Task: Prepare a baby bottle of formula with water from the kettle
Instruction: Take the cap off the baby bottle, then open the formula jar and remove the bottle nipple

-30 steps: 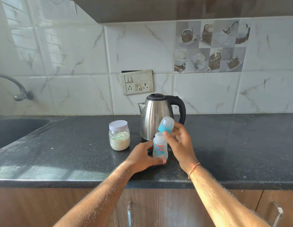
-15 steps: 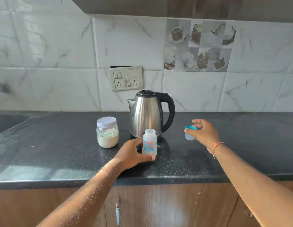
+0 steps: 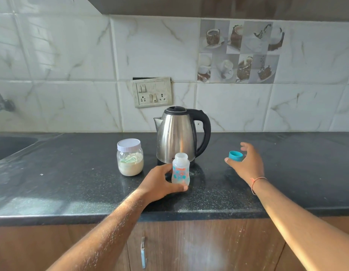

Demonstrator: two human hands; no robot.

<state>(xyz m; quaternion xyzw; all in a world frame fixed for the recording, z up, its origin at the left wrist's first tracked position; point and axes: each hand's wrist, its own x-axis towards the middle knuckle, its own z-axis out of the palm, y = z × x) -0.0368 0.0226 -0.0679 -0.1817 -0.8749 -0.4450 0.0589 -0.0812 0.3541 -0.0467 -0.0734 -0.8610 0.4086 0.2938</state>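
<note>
**Dark counter, four things on it**

I see a black speckled countertop running along the tiled wall, with wooden cabinet fronts under its front edge. The steel kettle stands near the middle, toward the wall. Left of the kettle sits a clear jar of pale powder with a white lid. Just in front of the kettle the small baby bottle stands upright and uncapped. Right of the kettle a teal cap appears to sit on the counter, rim up. Far left of the kettle, the counter meets a sink.
</note>
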